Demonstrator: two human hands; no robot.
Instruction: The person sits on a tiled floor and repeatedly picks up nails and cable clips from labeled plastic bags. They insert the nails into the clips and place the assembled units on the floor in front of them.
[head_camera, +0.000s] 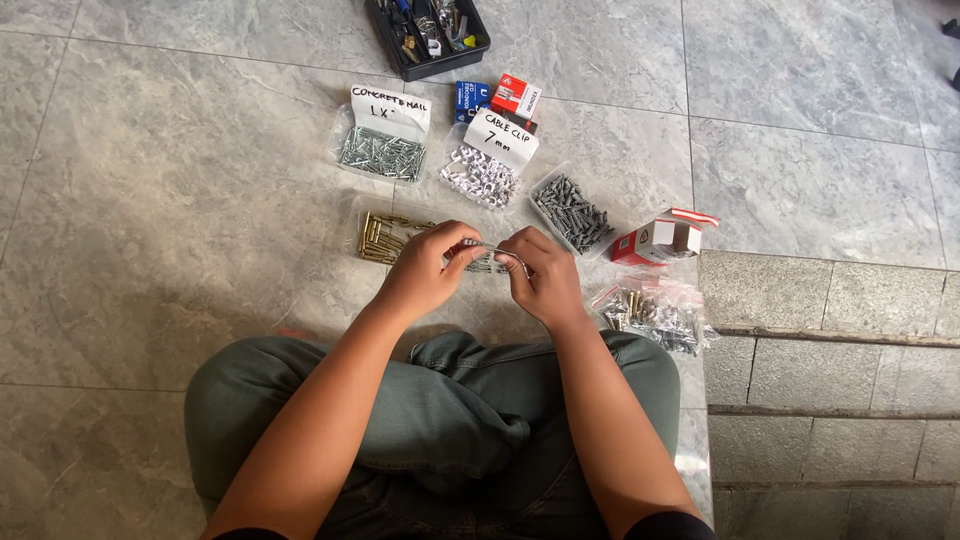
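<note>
**Both hands pinching a small clear packet over the tiled floor**

You are sitting cross-legged on the grey tiled floor (180, 200), and your two hands are meeting just above your knees. Your left hand (425, 270) is closing its thumb and forefinger on one end of a small clear packet (487, 256) of silvery fasteners, while your right hand (540, 275) is pinching the other end with its fingertips pressed together. The packet is hanging between the two hands, just above the floor in front of your legs.

Right behind your left hand a clear bag of brass-coloured screws (380, 236) is lying on the floor. Farther out, a bag of silver nails (382, 152) with a white paper label is resting beside a bag of white clips (480, 176), also labelled. A clear tray of dark grey screws (572, 212) is sitting just beyond your right hand. Toward the stone step (830, 300) at the right edge of the floor, a red and white carton (660, 240) is standing with its flap open, and a bag of mixed hardware (655, 315) is lying near it. At the far edge, a black tray of tools (428, 35) is sitting behind a blue box (470, 98) and a red box (515, 96).
</note>
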